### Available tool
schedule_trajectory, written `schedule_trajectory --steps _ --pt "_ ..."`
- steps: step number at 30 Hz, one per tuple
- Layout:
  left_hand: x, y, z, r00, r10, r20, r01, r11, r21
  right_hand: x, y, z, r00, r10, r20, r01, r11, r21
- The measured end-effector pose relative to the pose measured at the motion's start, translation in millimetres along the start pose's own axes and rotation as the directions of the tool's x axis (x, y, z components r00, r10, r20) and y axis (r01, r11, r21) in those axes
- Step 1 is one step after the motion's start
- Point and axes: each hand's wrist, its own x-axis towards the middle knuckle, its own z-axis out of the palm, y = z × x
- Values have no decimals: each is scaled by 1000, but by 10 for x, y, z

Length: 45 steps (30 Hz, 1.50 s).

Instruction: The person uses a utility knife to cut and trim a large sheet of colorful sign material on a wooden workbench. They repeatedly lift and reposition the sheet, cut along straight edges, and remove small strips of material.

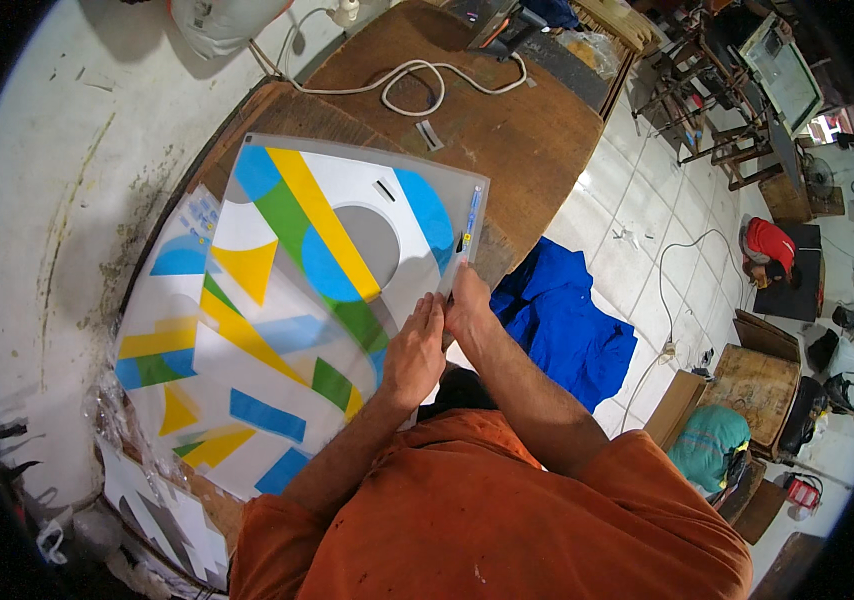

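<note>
A large sheet (277, 290) printed with blue, yellow, green and grey shapes on white lies on a brown wooden table (537, 130). My left hand (413, 352) presses flat on the sheet near its right edge, fingers together. My right hand (467, 305) grips a blue-and-yellow utility knife (470, 228) whose tip rests along that right edge. Both forearms come up from my orange shirt (507, 510) at the bottom.
More printed sheets and scraps (162, 500) are stacked under the sheet at lower left. A white cable (417, 80) loops on the table's far end. Blue cloth (567, 320) lies on the tiled floor to the right, beside wooden crates (757, 385) and chairs.
</note>
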Motion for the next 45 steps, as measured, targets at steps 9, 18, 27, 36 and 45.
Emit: schedule_trajectory --steps 9,18,27,36,45 --pt "-11 13 -104 1000 12 0 -12 999 -32 57 -180 247 999 -27 21 25 996 81" --pt "-47 58 -173 1000 -14 -11 14 999 -47 227 -381 421 999 -43 5 42 996 76" --pt "-108 149 -341 999 -22 -44 19 997 -78 285 -763 803 986 -162 -41 162 987 0" --pt "-130 32 -274 987 -35 -157 22 996 -83 144 -1507 442 764 -2 645 119 983 -138" --pt "-81 30 149 983 -53 -173 47 998 -42 88 -1722 -176 644 181 744 148 924 -353"
